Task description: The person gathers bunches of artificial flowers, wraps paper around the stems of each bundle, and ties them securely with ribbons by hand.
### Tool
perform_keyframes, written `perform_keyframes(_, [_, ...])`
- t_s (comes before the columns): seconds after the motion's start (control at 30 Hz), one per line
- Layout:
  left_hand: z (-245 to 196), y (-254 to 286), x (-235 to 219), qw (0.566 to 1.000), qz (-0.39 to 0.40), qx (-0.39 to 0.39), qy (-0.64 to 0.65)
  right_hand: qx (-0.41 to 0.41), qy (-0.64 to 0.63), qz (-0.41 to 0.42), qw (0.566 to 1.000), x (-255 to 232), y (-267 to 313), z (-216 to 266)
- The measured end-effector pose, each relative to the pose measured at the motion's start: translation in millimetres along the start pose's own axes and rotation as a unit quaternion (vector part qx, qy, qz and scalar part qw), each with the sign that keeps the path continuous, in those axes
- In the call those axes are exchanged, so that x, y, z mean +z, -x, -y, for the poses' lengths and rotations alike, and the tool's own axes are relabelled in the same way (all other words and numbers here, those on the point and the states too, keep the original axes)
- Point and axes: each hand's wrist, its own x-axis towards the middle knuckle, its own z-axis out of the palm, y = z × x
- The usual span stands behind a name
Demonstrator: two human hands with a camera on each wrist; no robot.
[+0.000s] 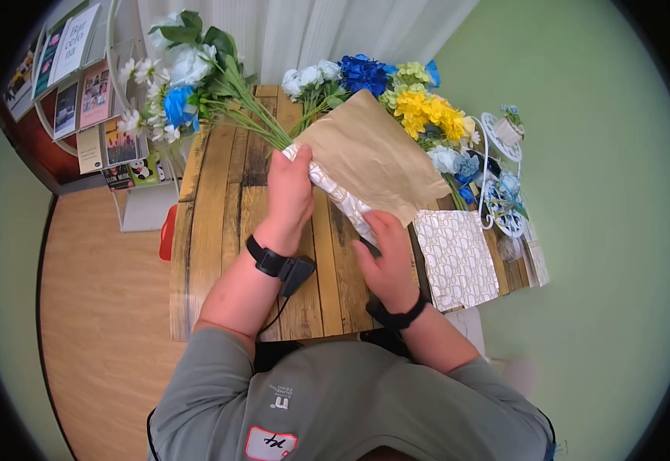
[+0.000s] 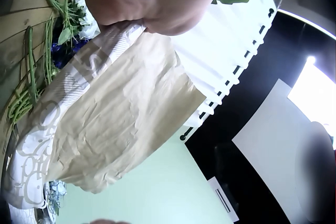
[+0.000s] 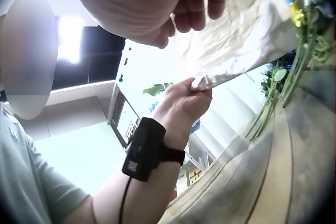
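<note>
Upper centre of the head view, and the left hand point(image 1: 290, 188) is pinching a corner of the brown wrapping paper point(image 1: 373, 154) right where the green stems point(image 1: 252, 104) of the flower bunch point(image 1: 191, 65), at upper left, meet it. Just right of centre, the right hand point(image 1: 388, 261) has thumb and fingers spread at the lower end of the paper's pale folded edge, though I can't tell whether it's touching!

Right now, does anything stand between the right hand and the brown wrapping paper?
Nothing visible does: the right hand is at the near end of the brown paper, though contact is unclear. The patterned sheet lies off to the right.
</note>
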Motion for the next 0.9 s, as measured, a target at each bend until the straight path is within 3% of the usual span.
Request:
perform_keyframes(0.17, [3.6, 9.7, 5.0, 1.0, -0.023, 0.018, 0.01, 0.008, 0.044, 0.01, 0.999, 39.2, -25.2, -16.2])
perform_keyframes(0.27, [13.4, 9.0, -2.2, 0.998, -0.047, -0.024, -0.043, 0.03, 0.065, 0.037, 0.997, 44.9, -26.2, -23.2])
perform_keyframes(0.57, [1.5, 6.6, 9.2, 0.999, -0.033, 0.012, 0.014, 0.118, 0.078, 0.071, 0.987, 31.5, -12.1, -31.1])
perform_keyframes(0.8, [0.4, -1.6, -2.8, 0.999, -0.048, 0.016, -0.015, 0.16, 0.125, 0.115, 0.972, 13.2, 12.5, -43.3])
perform_keyframes(0.9, [-0.7, -1.4, -3.6, 0.999, -0.021, 0.027, -0.03, 0.133, 0.098, 0.09, 0.982, 7.2, 27.0, -51.1])
